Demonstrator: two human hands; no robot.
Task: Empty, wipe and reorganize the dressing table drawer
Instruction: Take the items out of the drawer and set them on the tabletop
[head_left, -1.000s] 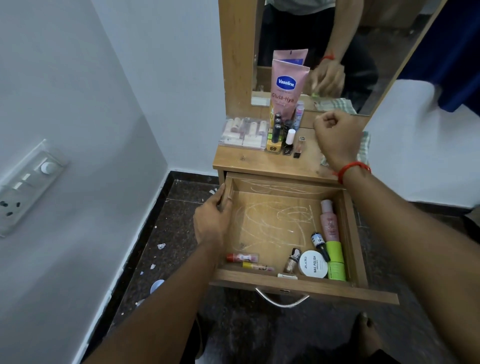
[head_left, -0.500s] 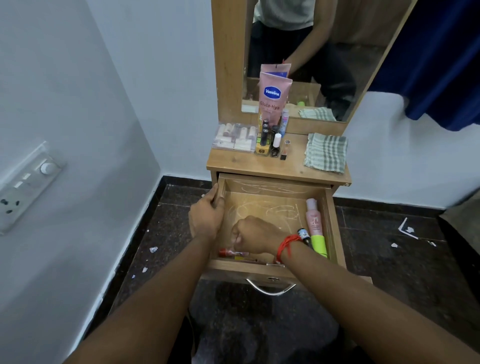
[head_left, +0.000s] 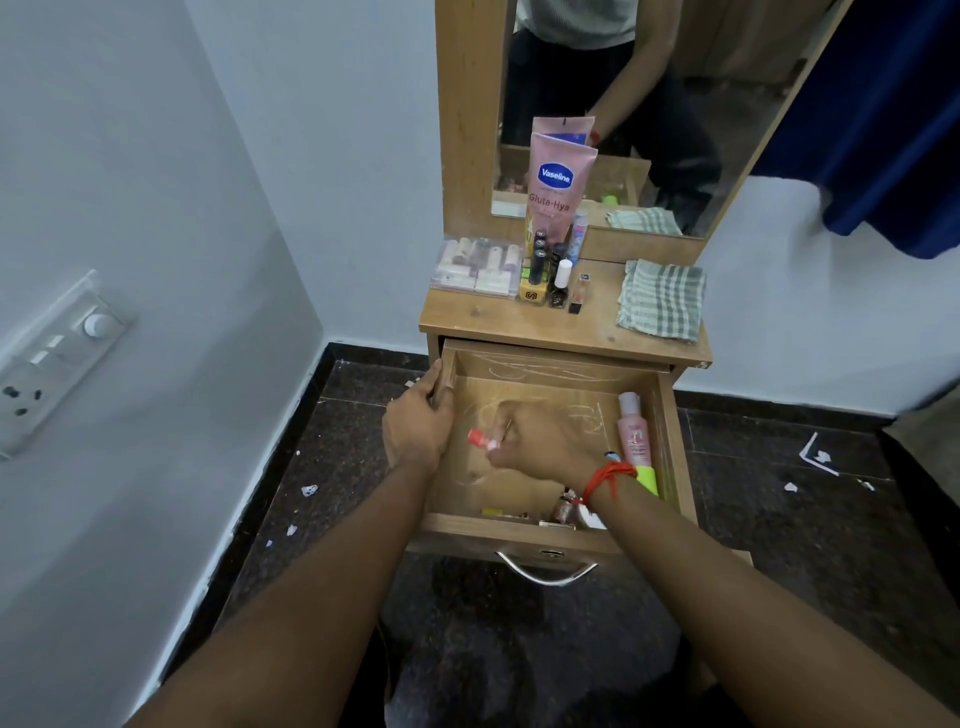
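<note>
Drawer (head_left: 550, 525) wide open, pulled out from under the desk (head_left: 498, 327), chalky scribbles across its wooden bottom. Left hand (head_left: 415, 431) wraps the drawer's left wall, fingers curled over the rim, grip pressed onto the wood. Right hand (head_left: 540, 441) hovers mid-drawer, blurred, pinching a small red-capped tube (head_left: 480, 439) between the fingertips, lifted clear of the drawer floor. A red thread (head_left: 608, 475) circles that wrist.

Along the right wall lies a pink bottle (head_left: 634, 431), a lime-green cap (head_left: 647, 478) just beyond the wrist. At the front wall, a yellow stick (head_left: 493, 512) and a brownish little bottle (head_left: 563, 509), partly hidden by the forearm.

Up on the desk: a pink Vaseline tube (head_left: 556, 187) standing against the mirror (head_left: 675, 104), nail polish bottles (head_left: 550, 275) clustered in front of it, a clear box (head_left: 472, 267) of small tubes to their left, a folded checked cloth (head_left: 660, 301) on the right.

The room: pale walls, a switchboard (head_left: 47, 364) on the left one, dark speckled floor (head_left: 805, 545) scattered with white scraps, a blue curtain (head_left: 893, 130) at top right.
</note>
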